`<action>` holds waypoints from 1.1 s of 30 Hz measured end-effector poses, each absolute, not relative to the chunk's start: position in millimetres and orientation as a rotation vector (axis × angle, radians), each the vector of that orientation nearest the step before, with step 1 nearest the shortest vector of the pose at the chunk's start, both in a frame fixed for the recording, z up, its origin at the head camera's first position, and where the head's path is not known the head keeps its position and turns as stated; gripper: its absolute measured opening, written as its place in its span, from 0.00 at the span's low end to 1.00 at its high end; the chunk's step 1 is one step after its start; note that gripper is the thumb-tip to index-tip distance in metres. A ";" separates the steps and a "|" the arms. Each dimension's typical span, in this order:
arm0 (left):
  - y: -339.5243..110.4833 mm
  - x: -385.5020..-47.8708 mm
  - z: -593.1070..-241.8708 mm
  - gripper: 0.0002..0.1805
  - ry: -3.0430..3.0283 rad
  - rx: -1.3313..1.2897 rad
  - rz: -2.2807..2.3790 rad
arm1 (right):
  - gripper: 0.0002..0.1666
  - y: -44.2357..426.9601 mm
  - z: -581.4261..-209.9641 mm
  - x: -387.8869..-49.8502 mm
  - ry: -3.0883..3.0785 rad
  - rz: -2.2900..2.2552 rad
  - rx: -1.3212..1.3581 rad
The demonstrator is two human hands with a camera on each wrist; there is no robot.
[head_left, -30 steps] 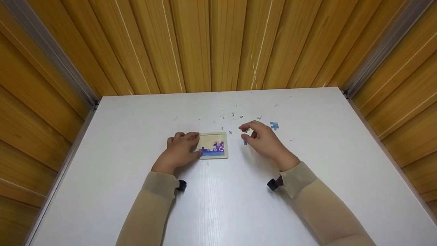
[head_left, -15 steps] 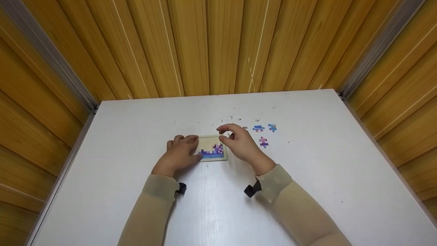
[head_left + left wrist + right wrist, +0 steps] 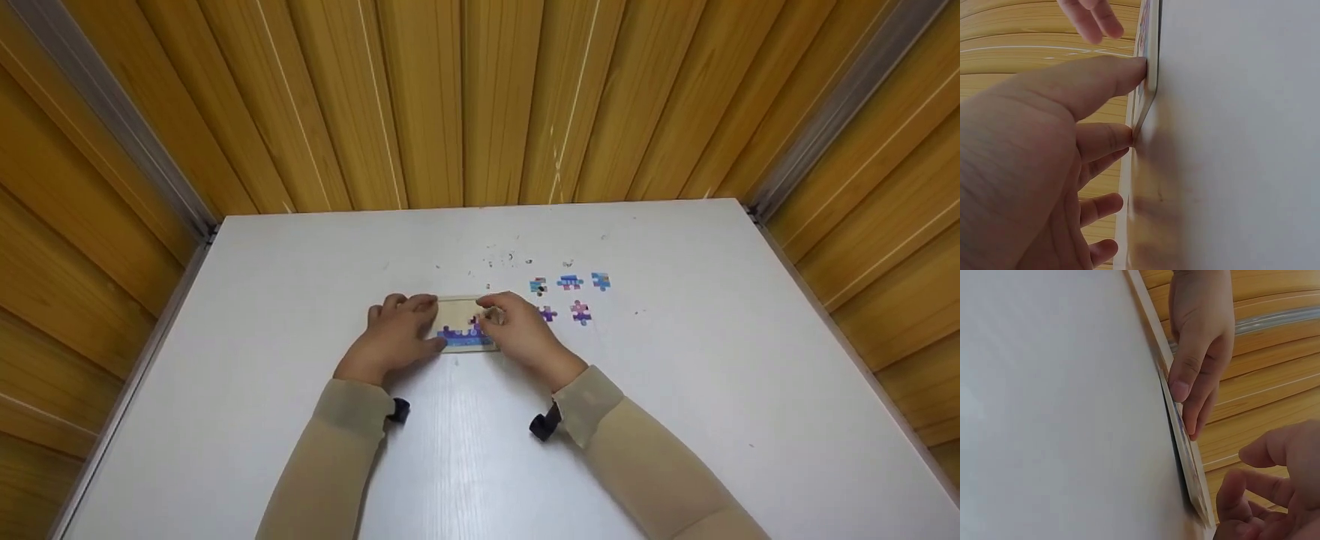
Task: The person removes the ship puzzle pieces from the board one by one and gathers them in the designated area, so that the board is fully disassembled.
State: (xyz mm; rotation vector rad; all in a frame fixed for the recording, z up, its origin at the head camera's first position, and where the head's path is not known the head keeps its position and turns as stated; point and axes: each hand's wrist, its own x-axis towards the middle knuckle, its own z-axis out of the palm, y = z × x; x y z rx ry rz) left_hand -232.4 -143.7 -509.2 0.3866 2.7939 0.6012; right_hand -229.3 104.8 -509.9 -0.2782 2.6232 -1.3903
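A small pale jigsaw puzzle tray lies on the white table, with purple and blue pieces along its near side. My left hand holds the tray's left end, thumb at the near corner and fingers at the far one. In the left wrist view its thumb presses the tray rim. Above the tray's right side is my right hand, thumb and forefinger brought together as in a pinch. A small puzzle piece seems to be between them, mostly hidden. The right wrist view shows the curled fingers just off the tray.
Several loose puzzle pieces lie right of the tray, among them a blue one, a blue-and-pink one and a pink-and-purple one. Dark specks mark the table behind. Yellow wood-patterned panels stand around it.
My right hand has moved left from the loose pieces to the tray and come lower over its right side. The left hand has stayed on the tray.
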 end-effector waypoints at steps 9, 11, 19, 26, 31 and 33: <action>-148.7 -229.2 -511.3 0.45 2.784 0.389 0.616 | 0.21 102.7 -516.9 -231.7 2.743 -1.170 -0.376; -148.6 -229.4 -511.5 0.44 2.783 0.395 0.626 | 0.20 102.8 -517.3 -231.5 2.756 -1.142 -0.382; -143.0 -232.5 -509.9 0.45 2.789 0.379 0.586 | 0.22 103.9 -517.2 -232.1 2.821 -0.971 -0.425; -141.2 -232.2 -508.7 0.45 2.795 0.390 0.583 | 0.26 100.1 -517.1 -232.5 2.835 -0.885 -0.426; -142.5 -232.6 -508.5 0.45 2.797 0.417 0.576 | 0.23 97.2 -517.0 -233.9 2.835 -0.898 -0.411; -143.7 -232.8 -509.0 0.44 2.799 0.419 0.577 | 0.21 96.0 -517.2 -234.5 2.830 -0.918 -0.413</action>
